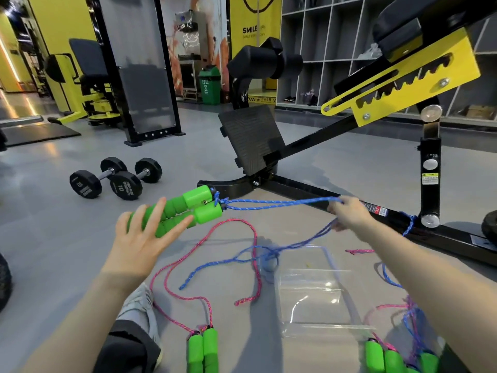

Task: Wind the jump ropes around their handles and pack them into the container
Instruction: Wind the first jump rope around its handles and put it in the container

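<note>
Pink-rope handles (203,351) lie nearest you. Your left hand (137,240), fingers spread straight, supports the blue-rope handles (199,197); your right hand (349,214) pinches the taut blue rope (279,203).

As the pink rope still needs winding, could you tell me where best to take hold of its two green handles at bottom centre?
Take the green handles together round their middles, coming from above. They lie flat, side by side and touching, and the pink rope leaves their far ends, so the middles are clear.

Dumbbells (125,185) two; container (314,300) one; green bin (209,84) one.
</note>
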Available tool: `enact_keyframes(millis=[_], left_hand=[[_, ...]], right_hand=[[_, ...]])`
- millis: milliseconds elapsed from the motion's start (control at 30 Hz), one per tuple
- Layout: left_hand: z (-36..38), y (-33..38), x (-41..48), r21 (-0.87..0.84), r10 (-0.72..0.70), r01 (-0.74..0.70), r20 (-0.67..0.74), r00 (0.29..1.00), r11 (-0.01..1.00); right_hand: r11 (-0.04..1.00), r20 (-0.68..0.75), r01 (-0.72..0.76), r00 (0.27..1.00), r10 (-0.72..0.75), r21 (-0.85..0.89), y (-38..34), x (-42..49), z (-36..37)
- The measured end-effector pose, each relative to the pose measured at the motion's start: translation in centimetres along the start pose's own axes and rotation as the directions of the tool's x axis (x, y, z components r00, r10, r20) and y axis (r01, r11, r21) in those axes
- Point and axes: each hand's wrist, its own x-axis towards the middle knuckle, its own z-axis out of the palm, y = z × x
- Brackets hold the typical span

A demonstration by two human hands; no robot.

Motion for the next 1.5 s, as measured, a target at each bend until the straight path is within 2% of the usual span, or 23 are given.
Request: enact_keyframes(millis=[67, 100, 167, 233, 300, 333, 433, 533, 567, 633, 733, 867, 967, 1000, 1067, 1133, 1200, 1233, 1300, 1333, 1367, 1433, 1500], left_hand=[[0.1, 0.9, 0.7, -0.007, 0.001, -0.001, -0.022, 1.0, 1.0], [0.1, 1.3, 1.0, -0.019, 0.01, -0.011, -0.031, 0.999, 1.0], [-0.1, 2.0, 1.7, -0.041, 0.026, -0.028, -0.047, 0.999, 0.999], [-0.2, 2.4, 2.3, -0.058, 0.01, -0.013, -0.054, 0.998, 0.998], [-0.2, 2.5, 2.6, -0.061, -0.032, 0.029, -0.048, 0.998, 0.998], [-0.2, 2.7, 2.7, -0.058, -0.047, 0.044, -0.048, 0.998, 0.997], [0.0, 2.4, 2.4, -0.048, -0.072, 0.07, -0.039, 0.997, 0.996], [-0.5, 2.8, 2.6, -0.077, -0.136, 0.133, -0.026, 0.99, 0.988], [-0.9, 3.2, 2.9, -0.095, -0.148, 0.145, -0.025, 0.989, 0.985], [-1.8, 4.2, 4.0, -0.14, -0.137, 0.131, -0.033, 0.99, 0.981], [-2.7, 5.7, 5.9, -0.177, -0.066, 0.052, -0.073, 0.995, 0.983], [-2.7, 7.0, 7.6, -0.194, -0.036, 0.007, -0.149, 0.988, 0.981], [-2.6, 7.4, 8.3, -0.226, -0.08, 0.041, -0.163, 0.983, 0.973], [-2.6, 7.5, 8.5, -0.231, -0.1, 0.061, -0.161, 0.982, 0.971], [-2.6, 7.5, 8.7, -0.238, -0.131, 0.094, -0.145, 0.981, 0.967], [-2.8, 7.6, 8.6, -0.241, -0.145, 0.108, -0.138, 0.98, 0.964], [-2.8, 7.7, 8.4, -0.235, -0.141, 0.106, -0.136, 0.981, 0.966], [-2.8, 7.8, 8.2, -0.229, -0.126, 0.092, -0.138, 0.982, 0.969], [-2.7, 7.7, 8.1, -0.213, -0.059, 0.025, -0.156, 0.986, 0.977], [-2.7, 7.6, 8.1, -0.205, -0.011, -0.025, -0.174, 0.985, 0.979], [-2.7, 7.6, 8.0, -0.201, 0.036, -0.075, -0.194, 0.98, 0.977], [-2.7, 8.1, 8.2, -0.216, 0.085, -0.136, -0.229, 0.97, 0.967], [-3.0, 8.7, 8.8, -0.242, 0.057, -0.118, -0.245, 0.968, 0.963]], right_hand=[[0.956, -0.037, 0.021, 0.999, -0.01, 0.293, -2.5, 0.9, -1.7], [0.942, -0.11, 0.106, 0.991, -0.075, 0.319, -4.1, 1.1, -2.9], [0.931, -0.279, 0.356, 0.905, -0.322, 0.078, -7.6, 1.1, -6.2], [0.81, -0.341, 0.519, 0.735, -0.586, -0.273, -10.7, 0.9, -10.0], [0.706, -0.344, 0.53, 0.627, -0.699, -0.47, -12.7, 1.1, -13.3], [0.708, -0.373, 0.49, 0.615, -0.694, -0.508, -13.0, 1.3, -14.8], [0.809, -0.425, 0.327, 0.721, -0.547, -0.488, -11.9, 1.7, -17.0], [0.926, -0.124, 0.169, 0.967, -0.222, -0.339, -8.6, 1.0, -15.9], [0.944, -0.045, 0.152, 0.984, -0.172, -0.292, -7.8, 0.8, -15.4], [0.938, -0.115, 0.212, 0.961, -0.25, -0.274, -8.0, 0.5, -15.3], [0.835, -0.371, 0.366, 0.769, -0.52, -0.412, -11.2, 0.1, -18.1], [0.534, -0.33, 0.511, 0.438, -0.836, -0.673, -14.9, 0.2, -22.8], [0.438, -0.318, 0.537, 0.305, -0.898, -0.721, -16.0, -0.7, -23.8], [0.453, -0.332, 0.555, 0.31, -0.891, -0.698, -16.2, -0.9, -23.7], [0.534, -0.314, 0.604, 0.438, -0.842, -0.591, -15.3, -1.0, -22.0], [0.693, -0.236, 0.548, 0.678, -0.696, -0.469, -12.2, -0.6, -19.0], [0.724, 0.138, 0.403, 0.907, -0.398, -0.56, -7.5, -0.7, -15.2], [0.617, 0.357, 0.353, 0.926, -0.123, -0.703, -5.2, -1.4, -13.3], [0.349, 0.474, 0.357, 0.806, 0.354, -0.867, -1.9, -3.5, -10.1], [0.404, 0.51, 0.347, 0.745, 0.431, -0.847, -0.9, -4.1, -8.9], [0.586, 0.6, 0.323, 0.709, 0.371, -0.744, -0.8, -5.2, -7.9], [0.94, 0.675, 0.204, 0.737, 0.037, -0.274, -1.0, -5.6, -5.9], [0.98, 0.662, 0.131, 0.723, -0.197, 0.149, -2.0, -5.8, -3.8]])
